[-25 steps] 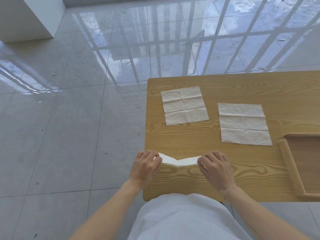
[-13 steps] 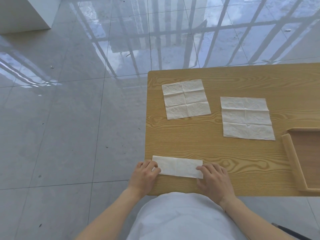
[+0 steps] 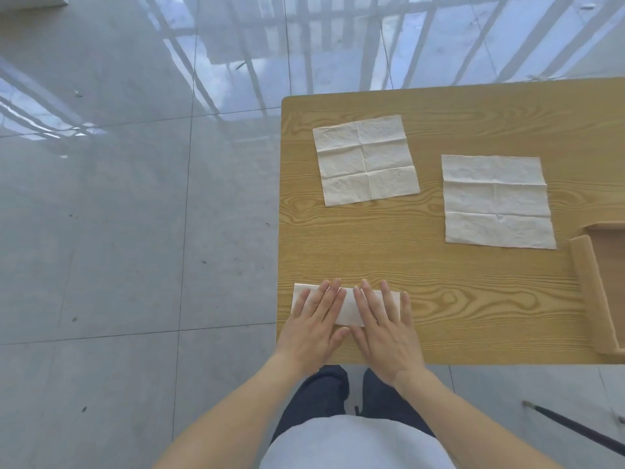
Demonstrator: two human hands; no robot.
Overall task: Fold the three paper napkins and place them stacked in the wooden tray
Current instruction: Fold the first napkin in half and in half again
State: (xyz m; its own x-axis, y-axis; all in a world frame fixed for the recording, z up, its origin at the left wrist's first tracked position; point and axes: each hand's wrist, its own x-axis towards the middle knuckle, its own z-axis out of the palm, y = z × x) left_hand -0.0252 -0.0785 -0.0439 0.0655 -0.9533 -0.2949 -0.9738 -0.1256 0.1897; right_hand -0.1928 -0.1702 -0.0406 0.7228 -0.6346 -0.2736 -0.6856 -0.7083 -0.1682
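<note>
A folded white napkin point(image 3: 348, 308) lies as a narrow strip near the table's front left corner. My left hand point(image 3: 313, 328) lies flat on its left part with straight fingers. My right hand point(image 3: 384, 328) presses flat on its right part. Two unfolded white napkins lie farther back: one point(image 3: 366, 160) at the left and one point(image 3: 495, 201) to its right. The wooden tray point(image 3: 590, 292) sits at the right edge of the view, partly cut off, with nothing visible inside.
The wooden table point(image 3: 473, 299) ends at its left edge right beside the folded napkin. Shiny grey floor tiles point(image 3: 135, 198) surround it. A dark rod point(image 3: 575, 426) lies on the floor at the lower right.
The napkin went from lifted between pinching fingers to lying flat as a folded strip. Both hands opened and moved onto it, palms down, toward its middle.
</note>
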